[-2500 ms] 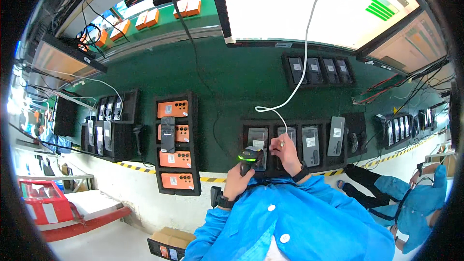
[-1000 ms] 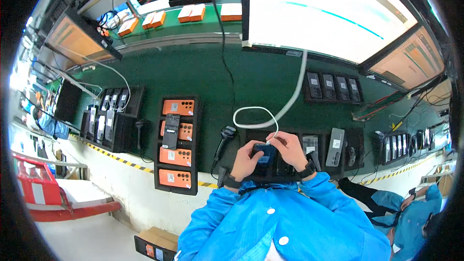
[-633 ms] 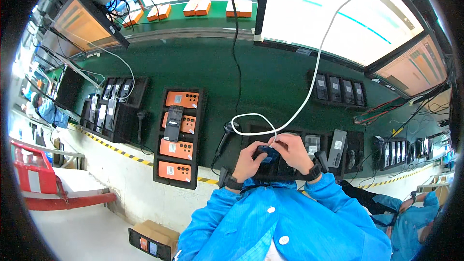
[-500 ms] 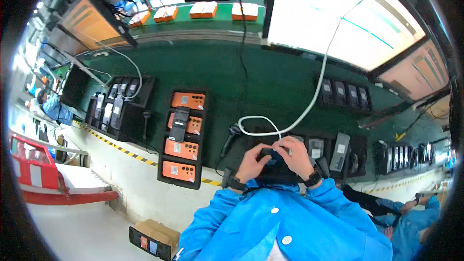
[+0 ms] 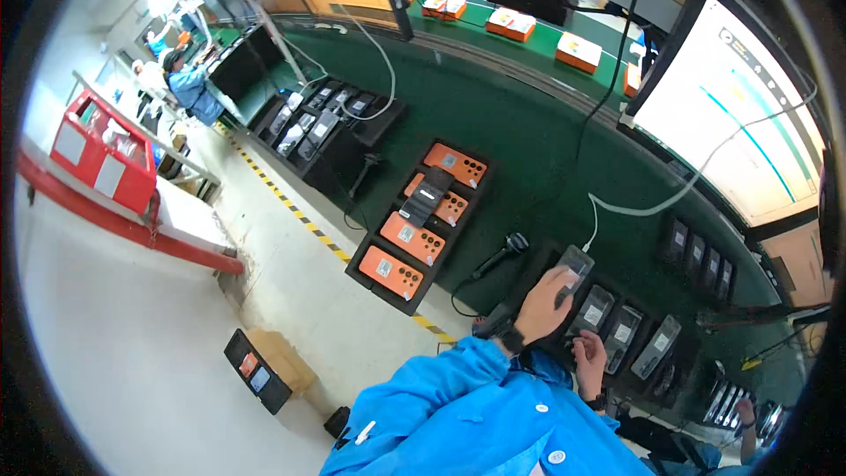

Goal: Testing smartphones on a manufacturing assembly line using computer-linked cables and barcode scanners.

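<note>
Your left hand (image 5: 541,308) grips the phone (image 5: 578,264) at the left end of the black tray (image 5: 534,275), probably steadying it against the white cable (image 5: 592,227); your right hand (image 5: 589,360), tray's near side, grip unclear

The print is too small or blurred to read. White labels (image 5: 382,269) mark the orange phones (image 5: 397,276) at the worktop's (image 5: 538,176) near edge and the grey phones (image 5: 621,348) farther right; black-and-yellow striped tape (image 5: 308,225) lines that edge.
</note>
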